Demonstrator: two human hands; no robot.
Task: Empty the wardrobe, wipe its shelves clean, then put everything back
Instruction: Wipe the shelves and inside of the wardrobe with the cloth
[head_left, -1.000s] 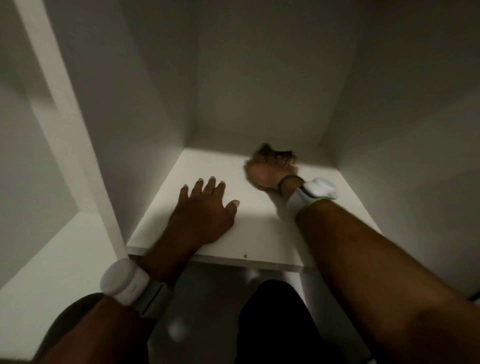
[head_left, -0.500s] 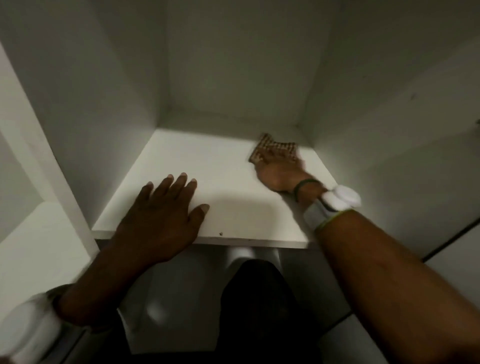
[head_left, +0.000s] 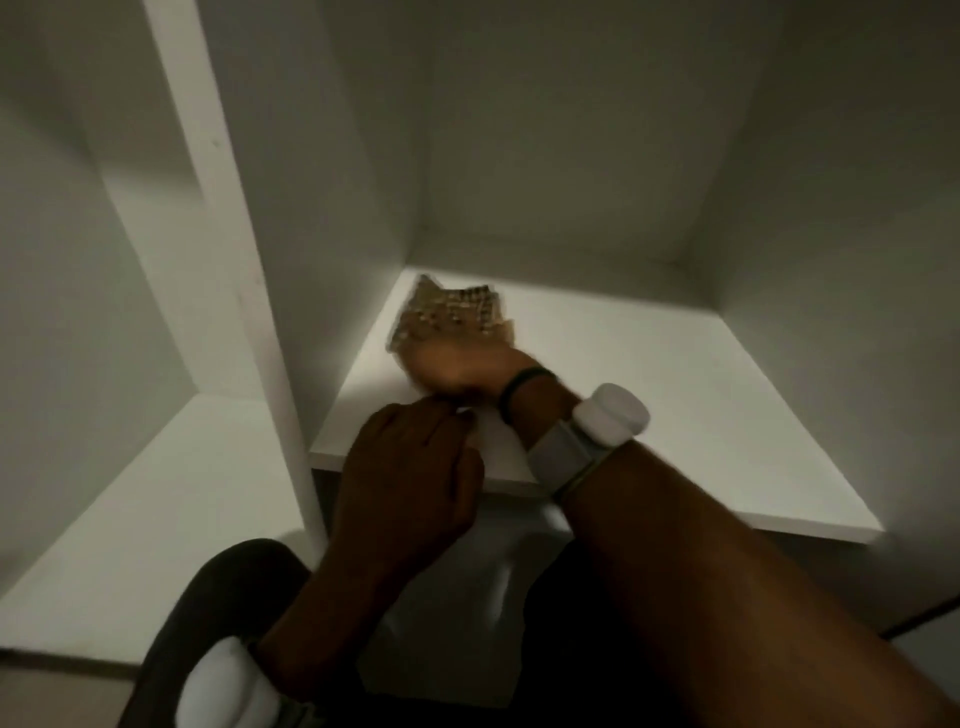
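A brown checkered cloth (head_left: 451, 316) lies bunched on the white wardrobe shelf (head_left: 675, 415), near its back left corner. My right hand (head_left: 457, 370) grips the cloth from the near side and presses it on the shelf; the fingers are hidden under the cloth and blurred. My left hand (head_left: 410, 478) rests on the shelf's front edge just below the right wrist, with fingers bent and nothing in them. Nothing else is on the shelf.
A white upright panel (head_left: 228, 249) closes the compartment on the left, with another white shelf (head_left: 156, 499) beyond it. The side wall (head_left: 831, 208) closes the right. Below the front edge are a darker lower compartment and my dark-clothed knee (head_left: 234, 587).
My right hand has swept the cloth from the shelf's right side to its back left corner. My left hand has gone from lying flat to a bent-fingered rest at the front edge.
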